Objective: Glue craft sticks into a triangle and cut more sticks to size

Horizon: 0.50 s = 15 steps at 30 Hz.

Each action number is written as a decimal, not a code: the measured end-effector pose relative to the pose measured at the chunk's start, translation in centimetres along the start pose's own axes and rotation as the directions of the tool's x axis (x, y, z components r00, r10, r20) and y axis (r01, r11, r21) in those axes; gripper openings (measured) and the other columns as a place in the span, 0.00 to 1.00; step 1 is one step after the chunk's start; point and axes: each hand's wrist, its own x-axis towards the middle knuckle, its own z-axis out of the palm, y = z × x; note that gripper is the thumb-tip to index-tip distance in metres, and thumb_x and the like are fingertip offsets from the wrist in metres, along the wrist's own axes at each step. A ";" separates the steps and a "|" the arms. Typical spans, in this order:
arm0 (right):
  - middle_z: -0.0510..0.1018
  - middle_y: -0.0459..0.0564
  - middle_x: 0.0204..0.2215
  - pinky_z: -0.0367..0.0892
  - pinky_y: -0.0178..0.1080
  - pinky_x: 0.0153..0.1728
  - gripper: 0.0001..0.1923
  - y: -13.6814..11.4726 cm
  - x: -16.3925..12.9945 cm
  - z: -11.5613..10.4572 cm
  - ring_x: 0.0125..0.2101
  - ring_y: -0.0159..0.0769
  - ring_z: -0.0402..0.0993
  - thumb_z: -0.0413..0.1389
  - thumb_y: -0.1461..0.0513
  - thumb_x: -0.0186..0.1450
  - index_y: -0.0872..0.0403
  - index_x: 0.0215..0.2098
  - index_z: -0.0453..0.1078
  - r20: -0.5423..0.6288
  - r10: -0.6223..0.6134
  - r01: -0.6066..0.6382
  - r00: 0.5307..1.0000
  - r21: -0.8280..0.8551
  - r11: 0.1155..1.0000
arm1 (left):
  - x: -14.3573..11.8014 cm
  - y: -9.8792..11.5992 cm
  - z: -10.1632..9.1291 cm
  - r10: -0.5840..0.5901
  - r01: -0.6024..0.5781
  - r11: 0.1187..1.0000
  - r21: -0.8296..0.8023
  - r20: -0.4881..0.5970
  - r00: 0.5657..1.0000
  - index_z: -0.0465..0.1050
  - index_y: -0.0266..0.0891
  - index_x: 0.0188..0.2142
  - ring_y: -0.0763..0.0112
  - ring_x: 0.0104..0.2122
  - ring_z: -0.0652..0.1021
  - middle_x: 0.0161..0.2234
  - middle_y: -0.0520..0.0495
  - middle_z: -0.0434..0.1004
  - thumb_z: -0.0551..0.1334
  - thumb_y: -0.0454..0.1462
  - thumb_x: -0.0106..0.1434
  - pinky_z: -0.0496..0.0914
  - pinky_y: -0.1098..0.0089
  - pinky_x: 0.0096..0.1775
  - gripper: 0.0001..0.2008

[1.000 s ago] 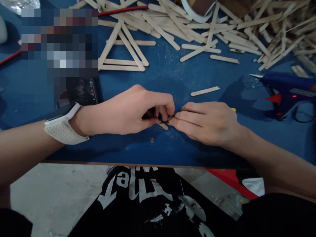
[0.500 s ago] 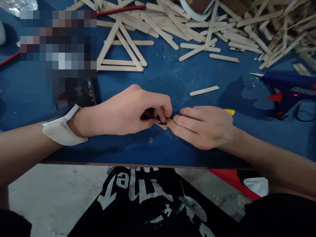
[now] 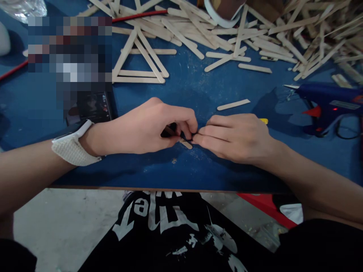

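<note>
My left hand point(image 3: 150, 126) is closed, thumb and fingers pinching a wooden craft stick point(image 3: 186, 144) against the table. Only the stick's rounded end shows below the fingertips. My right hand point(image 3: 241, 138) is wrapped round what looks like a yellow cutter knife point(image 3: 264, 121); just its yellow end sticks out behind the knuckles. Its fingertips meet those of my left hand over the stick, where a thin dark edge shows. Most of the knife and the stick is hidden. Above my right hand lies a short stick point(image 3: 233, 105) with a slanted cut end.
Sticks laid in a triangle point(image 3: 138, 80) lie beyond my left hand. Behind is a large pile of sticks point(image 3: 187, 37) with a round container point(image 3: 224, 17). A blue glue gun point(image 3: 326, 100) lies at right, a dark box point(image 3: 95, 107) at left. The table edge point(image 3: 170, 189) is near.
My right hand has tilted and shifted slightly upward, and the yellow end has risen with it. My left hand stays pressed on the stick. The view has shifted a little.
</note>
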 end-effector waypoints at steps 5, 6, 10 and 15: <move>0.90 0.49 0.46 0.69 0.43 0.37 0.13 0.2 -0.2 0.0 0.44 0.39 0.83 0.55 0.66 0.88 0.50 0.59 0.81 0.013 0.002 -0.003 1.000 0.024 1.000 | 0.0 -0.2 0.1 0.007 -0.007 1.000 -0.001 -0.005 1.000 0.85 0.46 0.52 0.66 0.46 0.93 0.48 0.49 0.96 0.67 0.27 0.71 0.81 0.71 0.47 0.15; 0.90 0.49 0.47 0.69 0.43 0.37 0.12 0.2 -0.2 0.0 0.45 0.39 0.83 0.55 0.66 0.88 0.50 0.59 0.82 0.007 0.004 -0.004 1.000 0.036 0.999 | 0.1 -0.2 0.1 0.009 -0.009 1.000 -0.001 -0.007 1.000 0.85 0.46 0.51 0.66 0.45 0.93 0.48 0.49 0.96 0.67 0.27 0.71 0.82 0.71 0.46 0.15; 0.90 0.50 0.47 0.70 0.42 0.38 0.13 -0.1 0.1 0.0 0.44 0.39 0.83 0.55 0.67 0.88 0.52 0.60 0.82 -0.017 0.003 -0.002 1.000 0.046 0.999 | 0.1 -0.3 0.2 0.010 -0.010 1.000 -0.003 -0.014 1.000 0.85 0.46 0.51 0.67 0.44 0.93 0.47 0.50 0.95 0.67 0.27 0.71 0.81 0.72 0.45 0.15; 0.90 0.46 0.43 0.68 0.41 0.35 0.13 -0.7 0.8 -0.7 0.38 0.35 0.81 0.54 0.67 0.89 0.53 0.54 0.82 -0.055 0.020 -0.020 0.998 -0.010 1.000 | 0.0 -0.2 0.1 0.011 -0.011 1.000 -0.005 -0.012 1.000 0.85 0.46 0.50 0.66 0.44 0.93 0.46 0.49 0.95 0.66 0.28 0.71 0.81 0.71 0.45 0.14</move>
